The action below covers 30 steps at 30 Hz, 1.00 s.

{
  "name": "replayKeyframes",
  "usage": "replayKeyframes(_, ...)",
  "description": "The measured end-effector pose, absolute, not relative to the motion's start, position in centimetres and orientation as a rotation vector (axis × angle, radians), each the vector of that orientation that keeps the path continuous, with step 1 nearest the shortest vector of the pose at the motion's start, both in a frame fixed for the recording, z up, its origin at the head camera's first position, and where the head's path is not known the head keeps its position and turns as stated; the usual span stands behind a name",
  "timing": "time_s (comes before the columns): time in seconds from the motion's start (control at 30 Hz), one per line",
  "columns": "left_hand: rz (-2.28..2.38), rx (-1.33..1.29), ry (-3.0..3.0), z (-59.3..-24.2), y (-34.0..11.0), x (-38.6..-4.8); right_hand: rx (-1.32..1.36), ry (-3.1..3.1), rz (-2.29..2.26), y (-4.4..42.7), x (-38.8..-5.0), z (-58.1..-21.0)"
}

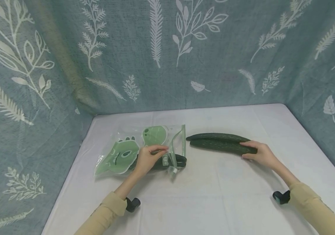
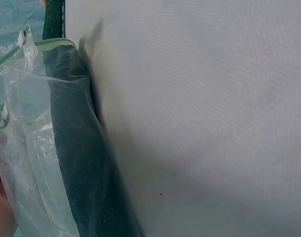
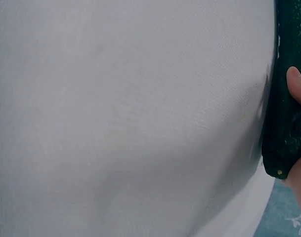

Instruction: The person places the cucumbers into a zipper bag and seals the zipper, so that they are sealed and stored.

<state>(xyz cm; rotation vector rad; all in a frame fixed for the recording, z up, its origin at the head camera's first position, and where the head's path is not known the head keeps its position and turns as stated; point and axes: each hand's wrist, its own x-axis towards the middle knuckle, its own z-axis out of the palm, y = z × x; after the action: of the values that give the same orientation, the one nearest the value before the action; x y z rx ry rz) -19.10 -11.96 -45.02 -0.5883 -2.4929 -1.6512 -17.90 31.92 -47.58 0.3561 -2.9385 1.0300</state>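
Observation:
A clear zip bag with green dinosaur prints lies left of centre, its green-edged mouth facing right. Dark green cucumber shows inside it along the near side; whether it is one or more I cannot tell. My left hand pinches the bag's upper layer near the mouth. Right of the bag, two long cucumbers, a far one and a near one, lie side by side. Around their right end my right hand grips, with the thumb against the near cucumber in the right wrist view.
A white cloth covers the table. Blue-green curtains with white leaf prints hang behind it and along both sides. Black wrist devices sit under both sleeves, at the left wrist and the right wrist.

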Motion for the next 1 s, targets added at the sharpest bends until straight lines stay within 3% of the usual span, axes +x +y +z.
replayKeyframes(1.0, -1.637, -0.566, -2.509, -45.1, -11.9, -19.3, 0.364, -2.907, 1.077, 31.8, -17.5, -44.7)
